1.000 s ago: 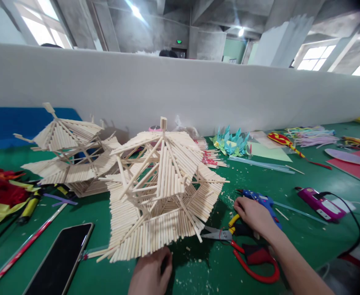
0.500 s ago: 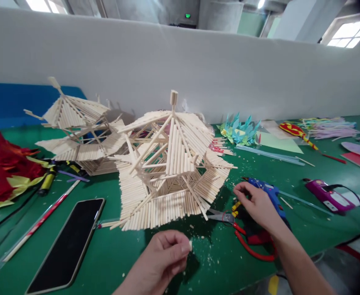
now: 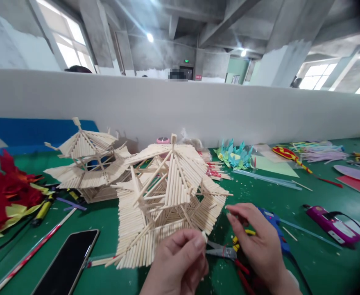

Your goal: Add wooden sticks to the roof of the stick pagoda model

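A pagoda-like model of pale wooden sticks (image 3: pixel 167 192) stands on the green table in front of me. My left hand (image 3: pixel 180 262) is raised near its front edge, thumb and finger pinched on a tiny pale stick piece (image 3: pixel 204 237). My right hand (image 3: pixel 256 241) hovers beside it with fingers loosely spread, holding nothing, above the scissors (image 3: pixel 225 252) and a blue glue gun (image 3: pixel 275 229). A second stick model (image 3: pixel 87 164) stands behind on the left.
A black phone (image 3: pixel 66 264) lies at the front left beside a long red-striped rod (image 3: pixel 29 256). Red and yellow paper (image 3: pixel 4 200) lies far left. Paper flowers (image 3: pixel 233 149), coloured straws (image 3: pixel 318 148), a purple device with cable (image 3: pixel 333 225) and a white partition wall (image 3: pixel 198 106) are also there.
My left hand rose from the table with the small piece pinched and moved toward the model's edge. My right hand left the glue gun area and came in toward the left hand.
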